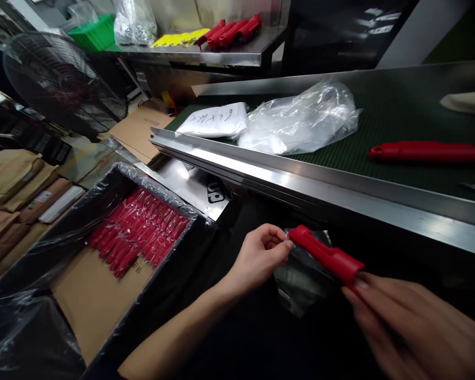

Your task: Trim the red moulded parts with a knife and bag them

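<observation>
A green-ribbed conveyor belt (pixel 404 113) edged by a steel rail (pixel 301 182) runs across a packing bench, with a steel shelf (pixel 190 53) behind it and a caged fan (pixel 59 79) at far left, partly cut off by the frame. Below the rail, a plastic-lined black carton (pixel 35 253) holds a packed mass of red handles (pixel 136 232), too tightly overlapped to count. Stacked cardboard cartons (pixel 11 200) sit beside it, their labels unreadable. On the belt lie one clear plastic bag (pixel 296 119), one white package (pixel 211 120) with a handwritten marker note, possibly sizes, hard to read, and one red handle (pixel 427 152), running out of frame. About four more red handles (pixel 229 32) lie on the shelf. A steel plate (pixel 190 187) carries black lettering, cut off at "up". Over a dark surface, the person's left hand (pixel 259 258) has its fingers pinched together on one end of a red moulded handle (pixel 326 254) and the edge of a clear film sleeve (pixel 303 279). The right hand (pixel 415 332), blurred and cut off, has its slightly spread fingers (pixel 364 295) clamped on the handle's other end.
</observation>
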The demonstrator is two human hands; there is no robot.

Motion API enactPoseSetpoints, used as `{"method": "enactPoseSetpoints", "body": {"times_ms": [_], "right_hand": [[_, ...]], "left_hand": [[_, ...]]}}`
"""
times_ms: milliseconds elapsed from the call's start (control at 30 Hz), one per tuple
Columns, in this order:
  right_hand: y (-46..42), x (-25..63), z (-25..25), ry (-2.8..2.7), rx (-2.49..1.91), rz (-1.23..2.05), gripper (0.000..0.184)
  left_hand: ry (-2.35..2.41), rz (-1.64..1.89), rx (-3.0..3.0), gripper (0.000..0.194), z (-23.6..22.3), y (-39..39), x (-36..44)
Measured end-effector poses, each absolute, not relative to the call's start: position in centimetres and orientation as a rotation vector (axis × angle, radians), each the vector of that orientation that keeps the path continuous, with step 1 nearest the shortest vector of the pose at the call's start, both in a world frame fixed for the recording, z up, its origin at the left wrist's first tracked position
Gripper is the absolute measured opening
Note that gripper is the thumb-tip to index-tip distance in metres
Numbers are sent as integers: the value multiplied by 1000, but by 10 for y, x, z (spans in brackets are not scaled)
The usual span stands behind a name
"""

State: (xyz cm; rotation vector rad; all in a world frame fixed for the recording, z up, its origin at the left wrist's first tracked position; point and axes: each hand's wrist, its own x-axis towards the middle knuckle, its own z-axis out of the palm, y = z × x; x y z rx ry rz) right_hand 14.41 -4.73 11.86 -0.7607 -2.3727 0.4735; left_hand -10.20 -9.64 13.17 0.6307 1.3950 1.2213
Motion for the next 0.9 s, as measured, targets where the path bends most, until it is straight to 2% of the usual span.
{"method": "enactPoseSetpoints", "body": {"times_ms": [67, 133, 267, 367, 467, 600, 667, 733, 833, 900], "right_hand": [[-50, 132, 129, -2494, -543, 236, 37], [-51, 130, 134, -2606, -413, 96, 40], [-48, 134, 132, -2781, -260, 26, 39], [-49, 127, 133, -2701, -247, 70, 37], [-64, 111, 138, -2442, -487, 168, 26], [-95, 87, 141, -1975, -1180, 302, 20], [-102, 82, 137, -1870, -1356, 393, 17], [-100, 85, 128, -1919, -1279, 459, 17], [-82, 102, 106, -2153, -809, 489, 26], [-67, 111, 88, -2255, -514, 511, 25]], "left_hand": [[1396, 1226, 648, 20, 135, -100, -102], [1435, 1236, 686, 21, 135, -103, -104], [1526, 1233, 833, 20, 133, -108, -111], [1557, 1209, 962, 18, 136, -113, -110], [1582, 1222, 1019, 17, 138, -119, -101], [1586, 1252, 1012, 18, 128, -125, -85], [1589, 1267, 1008, 19, 124, -127, -78], [1586, 1281, 1035, 19, 125, -127, -75], [1610, 1303, 1113, 19, 133, -128, -76], [1652, 1306, 1163, 18, 137, -129, -77]]}}
